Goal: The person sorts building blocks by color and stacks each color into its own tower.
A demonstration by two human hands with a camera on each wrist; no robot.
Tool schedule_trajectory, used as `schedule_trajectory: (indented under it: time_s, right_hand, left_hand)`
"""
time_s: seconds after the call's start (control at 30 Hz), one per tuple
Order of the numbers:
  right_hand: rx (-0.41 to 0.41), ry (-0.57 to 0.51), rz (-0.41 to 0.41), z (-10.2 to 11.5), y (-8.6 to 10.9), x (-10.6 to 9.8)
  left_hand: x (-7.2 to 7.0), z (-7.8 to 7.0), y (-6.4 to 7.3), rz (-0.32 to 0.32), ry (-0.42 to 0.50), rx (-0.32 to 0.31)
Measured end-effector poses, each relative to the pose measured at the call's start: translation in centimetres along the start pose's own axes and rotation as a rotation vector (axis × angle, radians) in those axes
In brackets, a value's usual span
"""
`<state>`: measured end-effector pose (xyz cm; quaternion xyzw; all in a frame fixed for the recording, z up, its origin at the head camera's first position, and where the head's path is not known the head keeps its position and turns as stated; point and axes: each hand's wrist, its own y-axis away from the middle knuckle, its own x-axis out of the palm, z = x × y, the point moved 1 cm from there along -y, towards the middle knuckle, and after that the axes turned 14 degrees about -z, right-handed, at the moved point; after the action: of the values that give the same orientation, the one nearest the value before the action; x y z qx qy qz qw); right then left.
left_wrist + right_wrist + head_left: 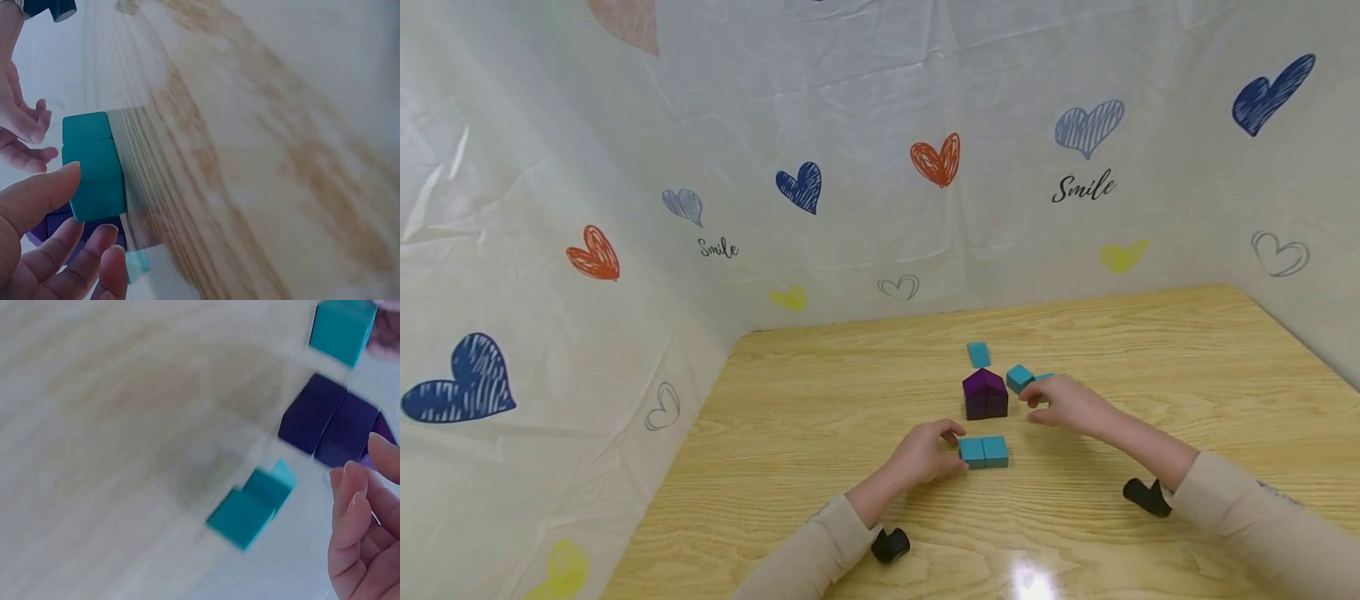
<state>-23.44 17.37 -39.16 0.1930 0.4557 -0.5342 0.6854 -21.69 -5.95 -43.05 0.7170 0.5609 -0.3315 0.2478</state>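
On the table two teal blocks [983,452] sit side by side. My left hand [925,454] is at their left end; in the left wrist view its thumb and fingertips pinch the nearer teal block [97,178]. Behind the pair stands a small stack of dark purple blocks [986,403] with a peaked purple top. My right hand [1063,402] hovers to the right of that stack, fingers loosely bent. In the right wrist view nothing is between its fingers, and a teal cube [240,517] lies apart from them. Another teal piece [1045,377] is partly hidden behind the hand.
A flat teal piece [978,355] lies behind the purple stack. The wooden table [820,375] meets a white cloth backdrop [850,108] printed with hearts at its back and left. Black wrist devices [891,546] hang below both sleeves.
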Motion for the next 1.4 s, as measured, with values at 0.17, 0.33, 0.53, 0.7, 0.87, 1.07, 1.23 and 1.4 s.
schedule_trajectory:
  time_s: [0.17,0.33,0.53,0.7,0.87,1.07,1.23,1.4]
  right_hand:
    - [0.017,0.109,-0.067,-2.4,-1.1,-1.4]
    - [0.022,0.144,-0.032,-5.2,-1.8,-1.4]
    - [0.088,0.016,-0.002,-7.6,-2.1,-0.8]
    - [0.142,-0.068,0.009,-8.3,-2.2,-0.6]
    - [0.152,-0.095,0.003,-8.5,-2.3,-0.6]
    - [0.163,-0.103,0.008,-8.4,-2.3,-0.7]
    - [0.205,-0.171,0.032,-8.1,-2.1,-0.7]
    - [0.238,-0.221,0.046,-7.6,-1.5,-0.8]
  left_hand:
    - [-0.2,0.3,0.0,0.004,0.035,0.012]
    - [-0.2,0.5,-0.1,0.012,0.062,0.006]
    - [-0.2,0.7,-0.1,0.016,0.091,-0.013]
    - [-0.2,0.6,-0.1,0.014,0.109,-0.013]
    - [-0.2,0.5,0.0,0.016,0.149,-0.022]
    - [-0.1,0.6,-0.1,0.02,0.166,-0.021]
    - [-0.1,0.6,-0.1,0.019,0.165,-0.021]
    - [-0.1,0.7,0.0,0.027,0.165,-0.018]
